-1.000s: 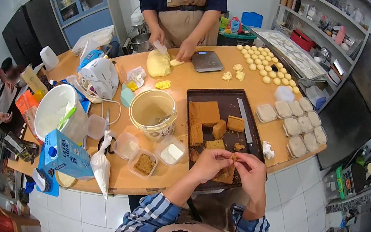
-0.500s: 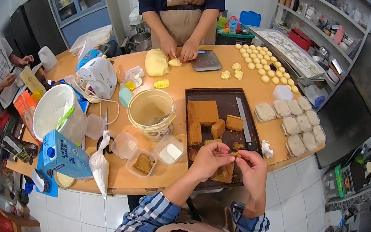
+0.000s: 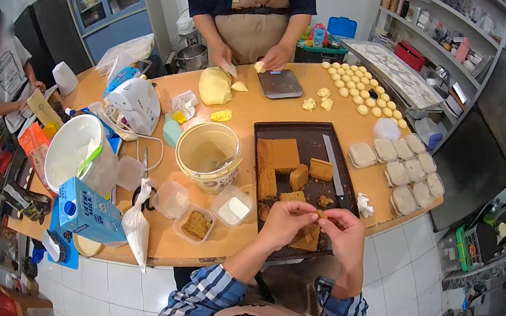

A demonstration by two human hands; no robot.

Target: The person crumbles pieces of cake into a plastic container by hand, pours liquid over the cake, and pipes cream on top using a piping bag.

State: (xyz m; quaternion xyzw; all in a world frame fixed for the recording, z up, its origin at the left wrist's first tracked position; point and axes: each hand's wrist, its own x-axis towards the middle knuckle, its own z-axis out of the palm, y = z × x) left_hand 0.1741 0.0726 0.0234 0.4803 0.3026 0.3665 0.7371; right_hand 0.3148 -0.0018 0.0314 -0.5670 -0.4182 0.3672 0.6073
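Over the near end of a dark baking tray (image 3: 260, 136), my left hand (image 3: 286, 223) and my right hand (image 3: 345, 233) meet at the fingertips. Both are closed, pinching a small brown piece of cake (image 3: 321, 213) between them. Below my hands, partly hidden, lies a cut block of cake (image 3: 306, 238). Further up the tray are a large brown cake slab (image 3: 280, 154), several cut pieces and a crumbled bit (image 3: 325, 201). A long knife (image 3: 333, 165) rests along the tray's right side.
Left of the tray stand a cream bucket (image 3: 208, 152), a plastic tub of cake (image 3: 197, 224), a piping bag (image 3: 138, 226) and a milk carton (image 3: 90, 213). Filled boxes (image 3: 407, 173) sit right. Across the table, a person (image 3: 252, 22) handles dough (image 3: 215, 86) beside a scale (image 3: 280, 84).
My hands stay nearly in place, still pinching the cake piece. The person opposite has lifted a bit of dough toward the scale. The person at left has shifted and stands more upright.
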